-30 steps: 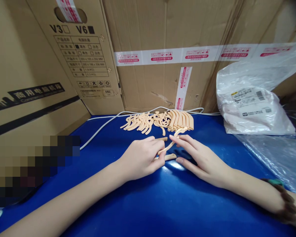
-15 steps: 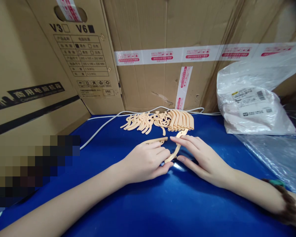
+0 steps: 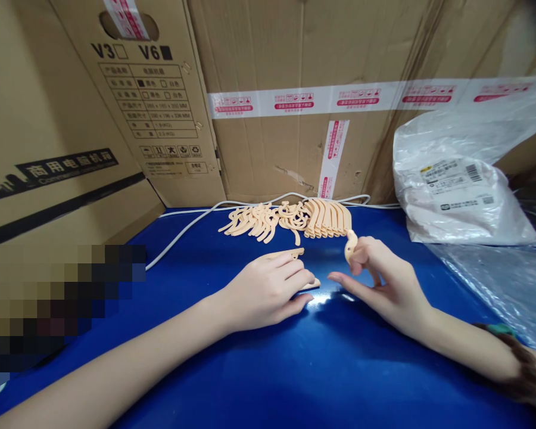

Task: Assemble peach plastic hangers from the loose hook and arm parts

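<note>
Two hands (image 3: 268, 292) (image 3: 384, 280) amid open blue table (image 3: 295, 369)

Both forearms were bare, unsleeved; the right wrist wore a dark brown beaded bracelet (image 3: 520, 363) with a green piece.

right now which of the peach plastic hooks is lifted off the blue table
The hook pinched in the right hand, raised near the pile's right end. The others lie flat in the pile or under the left hand.
</note>
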Demonstrator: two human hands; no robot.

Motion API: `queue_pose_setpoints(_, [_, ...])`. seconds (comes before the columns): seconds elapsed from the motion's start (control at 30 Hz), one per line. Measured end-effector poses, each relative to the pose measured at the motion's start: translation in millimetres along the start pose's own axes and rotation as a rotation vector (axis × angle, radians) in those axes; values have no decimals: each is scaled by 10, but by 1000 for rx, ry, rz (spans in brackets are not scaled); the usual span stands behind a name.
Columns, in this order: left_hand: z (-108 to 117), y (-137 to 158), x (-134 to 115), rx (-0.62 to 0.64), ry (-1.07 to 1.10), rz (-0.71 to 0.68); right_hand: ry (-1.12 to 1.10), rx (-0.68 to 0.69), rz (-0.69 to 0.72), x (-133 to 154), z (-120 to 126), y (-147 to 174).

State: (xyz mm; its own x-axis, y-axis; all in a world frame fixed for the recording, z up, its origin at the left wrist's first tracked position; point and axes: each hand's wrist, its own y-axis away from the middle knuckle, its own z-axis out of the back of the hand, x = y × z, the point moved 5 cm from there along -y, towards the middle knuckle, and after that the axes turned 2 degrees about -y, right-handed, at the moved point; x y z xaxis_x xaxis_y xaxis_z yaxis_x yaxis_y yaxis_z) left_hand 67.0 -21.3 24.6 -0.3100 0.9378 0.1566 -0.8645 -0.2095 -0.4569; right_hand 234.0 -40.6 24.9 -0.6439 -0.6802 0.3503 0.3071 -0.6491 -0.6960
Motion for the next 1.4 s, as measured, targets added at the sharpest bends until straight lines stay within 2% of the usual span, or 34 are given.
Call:
queue_pose_setpoints(0.2, [-36, 1, 20, 61, -20, 4, -46, 251, -72, -54, -195, 45])
queue_pose_setpoints(0.27, [-61, 7, 35, 93, -25, 26, -69, 293, -97, -66, -218, 53])
queue_pose_setpoints(0.47, [-102, 21, 127, 113, 51, 150, -113, 260, -201, -101, -194, 53])
queue_pose_setpoints(0.57, [-118, 35, 169, 117, 133, 217, -133, 231, -196, -76, -179, 49])
queue_pose_setpoints(0.83, [-159, 44, 130, 211, 183, 196, -126, 291, -201, -60, -206, 30])
queue_pose_setpoints(1.1, [-153, 39, 107, 208, 154, 192, 8, 337, -155, -63, -217, 1])
queue_pose_setpoints(1.27, [-166, 26, 87, 228, 103, 176, 216, 385, -95, -49, -258, 20])
queue_pose_setpoints(1.4, [-156, 18, 108, 225, 129, 228, 346, 432, -4, -36, -303, 42])
